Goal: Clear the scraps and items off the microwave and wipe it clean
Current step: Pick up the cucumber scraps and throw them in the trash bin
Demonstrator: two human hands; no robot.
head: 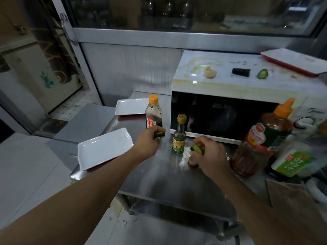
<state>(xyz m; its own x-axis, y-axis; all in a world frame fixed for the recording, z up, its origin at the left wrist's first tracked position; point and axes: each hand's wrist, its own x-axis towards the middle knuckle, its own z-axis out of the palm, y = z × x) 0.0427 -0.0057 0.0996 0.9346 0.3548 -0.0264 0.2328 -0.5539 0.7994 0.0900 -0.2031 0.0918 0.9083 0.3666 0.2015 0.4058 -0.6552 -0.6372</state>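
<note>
**Both hands holding cucumber scraps over the steel counter**

Two bare forearms are reaching in from the bottom edge over a brushed stainless-steel counter (159,177), its surface dull and smeared. At the left, a white rectangular tray (104,147) is sitting at the counter's corner, with a second tray (131,106) lying behind it. The left hand (146,144) is pinching a dark green cucumber piece (159,134) just in front of an orange-capped sauce bottle (154,112). A small glass bottle (179,137) is standing between the hands. The right hand (208,154) is curling around another cucumber scrap (196,149).

Behind, the white microwave (230,106) is standing against a pale panelled wall under a window. Its stained top is carrying a beige lump (210,72), a cucumber chunk (241,72), a cucumber slice (262,74) and a red-edged tray (293,61). At the right, a large reddish sauce bottle (261,138) is leaning beside a blurred green-labelled one (295,161).
</note>
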